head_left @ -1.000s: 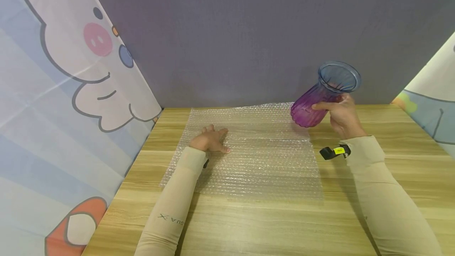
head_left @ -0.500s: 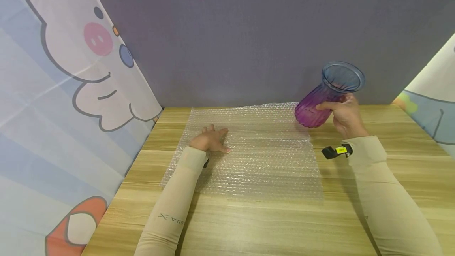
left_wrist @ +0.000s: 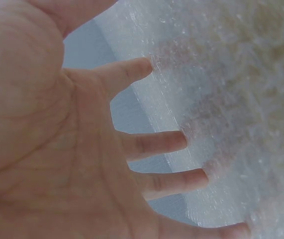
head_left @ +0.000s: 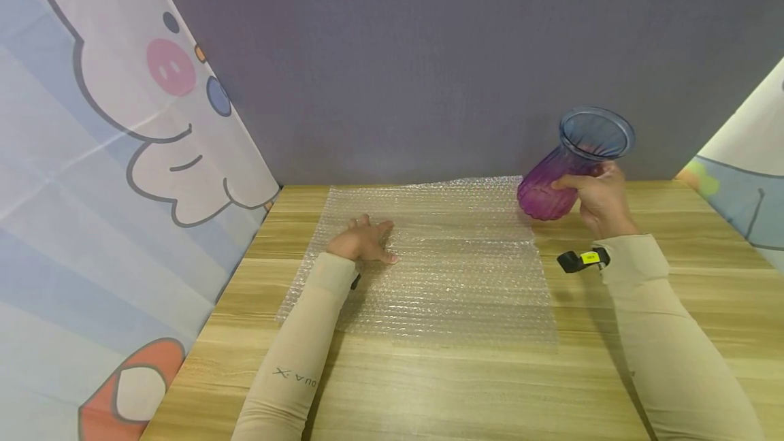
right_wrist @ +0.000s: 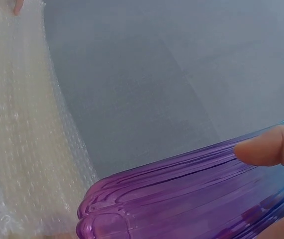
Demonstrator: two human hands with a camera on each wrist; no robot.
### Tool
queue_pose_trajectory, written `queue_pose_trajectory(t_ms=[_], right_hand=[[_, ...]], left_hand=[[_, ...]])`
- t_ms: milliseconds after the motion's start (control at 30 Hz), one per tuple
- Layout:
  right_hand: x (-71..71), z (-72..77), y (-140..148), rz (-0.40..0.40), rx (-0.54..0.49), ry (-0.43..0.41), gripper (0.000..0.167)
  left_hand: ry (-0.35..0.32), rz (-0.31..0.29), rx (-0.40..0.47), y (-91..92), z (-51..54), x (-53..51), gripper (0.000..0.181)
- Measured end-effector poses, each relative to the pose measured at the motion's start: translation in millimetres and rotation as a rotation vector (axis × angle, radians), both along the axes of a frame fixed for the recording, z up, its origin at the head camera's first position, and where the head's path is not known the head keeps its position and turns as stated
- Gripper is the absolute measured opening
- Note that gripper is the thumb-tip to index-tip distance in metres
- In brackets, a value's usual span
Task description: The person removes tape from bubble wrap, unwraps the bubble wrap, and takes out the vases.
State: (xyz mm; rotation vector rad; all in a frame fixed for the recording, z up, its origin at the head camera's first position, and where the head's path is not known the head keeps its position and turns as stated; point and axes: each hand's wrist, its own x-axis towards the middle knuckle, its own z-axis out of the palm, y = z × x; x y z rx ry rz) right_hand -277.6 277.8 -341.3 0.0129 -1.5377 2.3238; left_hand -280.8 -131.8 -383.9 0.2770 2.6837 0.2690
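A ribbed glass vase (head_left: 554,179), purple at its base and blue at its flared rim, is gripped by my right hand (head_left: 603,199). It leans with the mouth up to the right, above the right back corner of a clear bubble wrap sheet (head_left: 453,271). In the right wrist view my thumb (right_wrist: 268,147) lies along the side of the vase (right_wrist: 181,194). My left hand (head_left: 364,240) rests on the left part of the sheet with fingers spread. The left wrist view has the fingertips touching the bubble wrap (left_wrist: 231,99).
The wood-grain table (head_left: 429,386) carries the flat sheet. A dark grey panel (head_left: 416,67) rises along the table's back edge, close behind the vase. Cartoon-printed cloth (head_left: 79,223) borders the left side, and more printed cloth (head_left: 747,175) hangs at the right.
My right hand has shifted slightly to the right with the vase. The left hand and the bubble wrap have stayed in place.
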Motion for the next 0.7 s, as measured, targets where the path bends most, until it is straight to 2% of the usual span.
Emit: queue_pose_trajectory(t_ms=[233, 700], right_hand=[[-0.2, -1.1, 2.1, -0.052, 0.058, -0.038, 0.077], [-5.5, -5.9, 11.0, -0.075, -0.005, -0.069, 0.077]], left_hand=[[-0.006, 0.008, 0.004, -0.1, -0.8, -0.2, 0.098], [-0.011, 0.015, 0.013, 0.3, -0.1, 0.3, 0.098]])
